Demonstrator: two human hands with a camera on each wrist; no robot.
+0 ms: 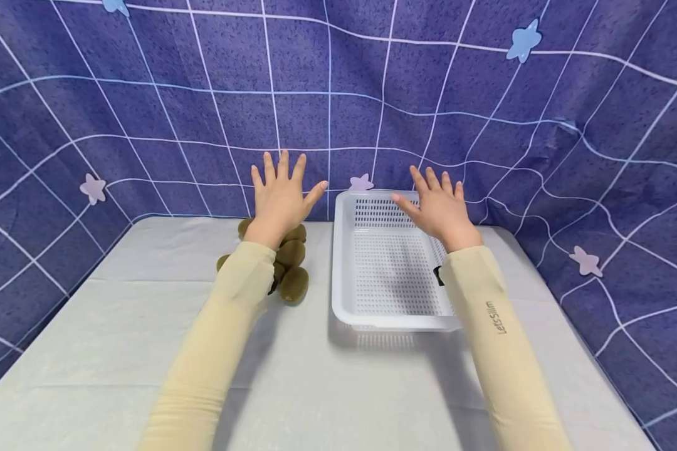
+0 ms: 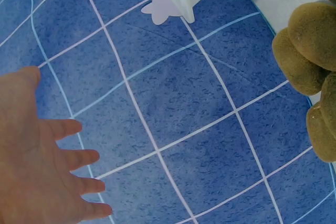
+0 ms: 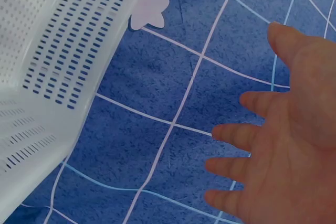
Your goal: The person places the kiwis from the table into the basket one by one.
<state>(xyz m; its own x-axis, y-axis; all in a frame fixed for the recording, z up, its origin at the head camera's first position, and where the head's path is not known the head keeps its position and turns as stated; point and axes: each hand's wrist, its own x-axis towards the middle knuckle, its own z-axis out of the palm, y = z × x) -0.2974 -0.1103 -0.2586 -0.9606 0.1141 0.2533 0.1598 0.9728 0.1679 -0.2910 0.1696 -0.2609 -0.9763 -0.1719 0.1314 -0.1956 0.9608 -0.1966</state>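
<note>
My left hand [image 1: 282, 202] is raised with fingers spread, above a group of brown kiwifruit [image 1: 294, 285]. Nothing is in it, and its palm shows bare in the left wrist view. Part of the kiwifruit group is hidden behind my left wrist and sleeve. Over the right part of a white perforated plastic basket [image 1: 343, 263] hovers my right hand [image 1: 441, 210], also empty with its fingers spread. The inside of the basket holds no fruit where it shows; my right forearm covers its near right corner. In the left wrist view, several kiwifruit [image 2: 315, 35] lie bunched at the right edge.
A white-covered table [image 1: 146, 326] carries the basket and the fruit. Behind and beside it hangs a blue curtain [image 1: 231, 119] with a grid pattern and stars. One pale star [image 1: 361, 182] shows just behind the basket's far rim.
</note>
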